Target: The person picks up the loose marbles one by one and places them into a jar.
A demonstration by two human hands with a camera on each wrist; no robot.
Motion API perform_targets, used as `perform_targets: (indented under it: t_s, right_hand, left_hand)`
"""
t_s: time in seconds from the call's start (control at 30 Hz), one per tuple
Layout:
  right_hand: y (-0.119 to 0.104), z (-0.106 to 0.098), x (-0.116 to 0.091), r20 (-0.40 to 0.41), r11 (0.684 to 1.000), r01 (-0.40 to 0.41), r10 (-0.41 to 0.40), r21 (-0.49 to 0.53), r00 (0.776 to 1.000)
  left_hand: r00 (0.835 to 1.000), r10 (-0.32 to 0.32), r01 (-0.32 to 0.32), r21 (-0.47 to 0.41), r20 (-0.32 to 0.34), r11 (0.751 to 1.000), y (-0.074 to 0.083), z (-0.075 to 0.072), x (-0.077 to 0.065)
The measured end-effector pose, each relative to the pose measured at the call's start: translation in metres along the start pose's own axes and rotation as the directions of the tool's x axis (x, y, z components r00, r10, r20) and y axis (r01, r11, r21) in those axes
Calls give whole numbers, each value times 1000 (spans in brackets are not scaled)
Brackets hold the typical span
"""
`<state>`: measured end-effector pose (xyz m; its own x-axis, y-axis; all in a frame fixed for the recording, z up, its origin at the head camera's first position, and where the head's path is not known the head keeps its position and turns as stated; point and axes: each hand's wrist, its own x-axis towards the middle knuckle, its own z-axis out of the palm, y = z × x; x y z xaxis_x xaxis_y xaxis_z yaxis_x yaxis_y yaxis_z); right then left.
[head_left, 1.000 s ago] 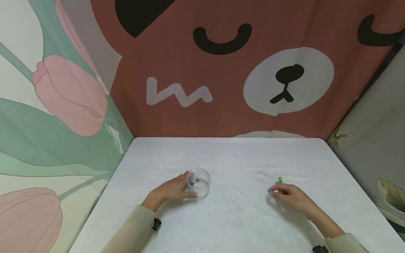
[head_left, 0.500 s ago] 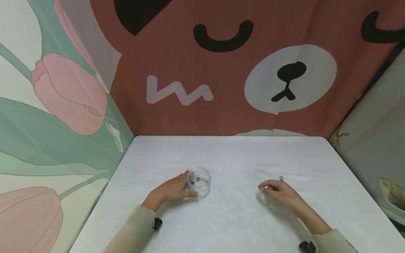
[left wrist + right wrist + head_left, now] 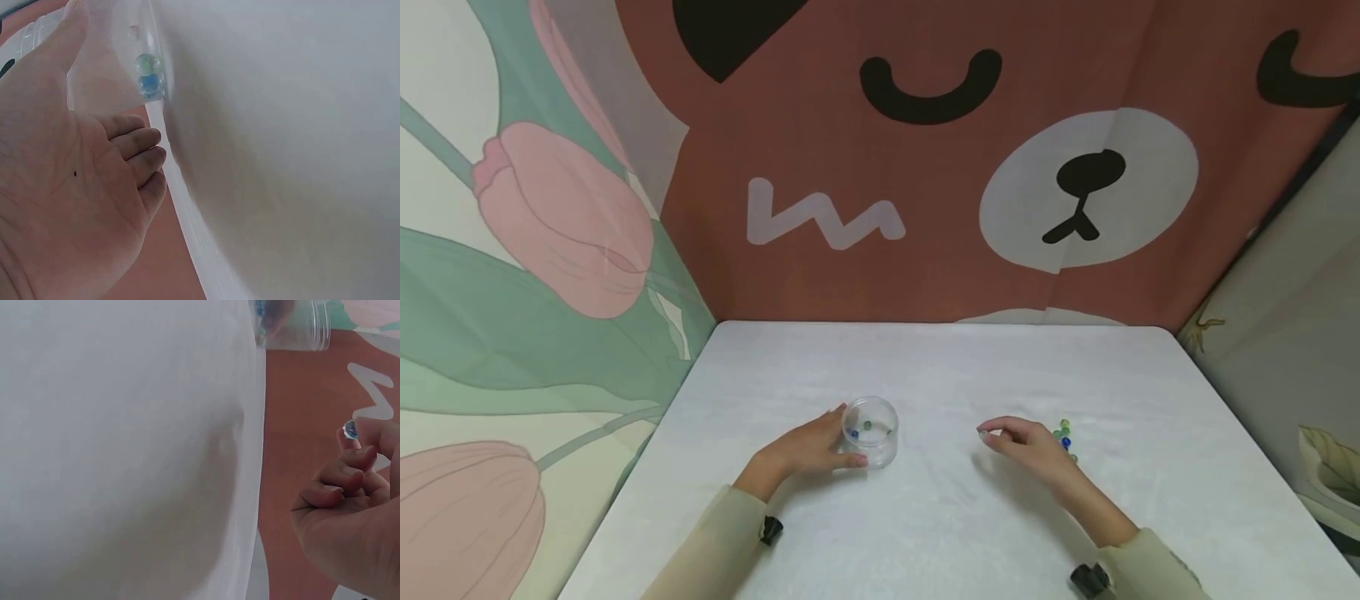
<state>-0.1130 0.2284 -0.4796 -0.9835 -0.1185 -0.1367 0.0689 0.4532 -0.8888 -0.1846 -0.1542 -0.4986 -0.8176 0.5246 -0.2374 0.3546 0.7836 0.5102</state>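
A clear plastic jar [image 3: 881, 456] stands uncapped on the white table, left of centre. My left hand [image 3: 803, 447] grips its side, thumb in front and fingers behind. In the left wrist view, a greenish marble [image 3: 147, 64] and a blue marble [image 3: 149, 85] lie at the jar's bottom. My right hand [image 3: 1032, 448] is raised over the table to the right of the jar, pinching a clear glass marble [image 3: 350, 429] with a blue swirl between thumb and forefinger. Behind that hand lies a small cluster of marbles, including a blue one [image 3: 1065, 442] and a yellow-green one [image 3: 1064, 423].
The white table [image 3: 925, 533] has a back edge against a brown curtain [image 3: 820, 283] printed with a bear. A floral curtain [image 3: 572, 225] hangs at the left, a pale one [image 3: 1292, 333] at the right.
My right hand has moved left toward the jar with the pinched marble, uncovering more of the marble cluster behind it. The left hand and jar have stayed in place.
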Motion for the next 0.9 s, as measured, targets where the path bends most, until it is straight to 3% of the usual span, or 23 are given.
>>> perform_targets:
  t_s: [0.9]
  right_hand:
    - [-49, 82, 37, 27, 980, 164, -168, 111, 985]
  left_hand:
    - [1000, 16, -16, -11, -2, 1000, 1, -1, 1]
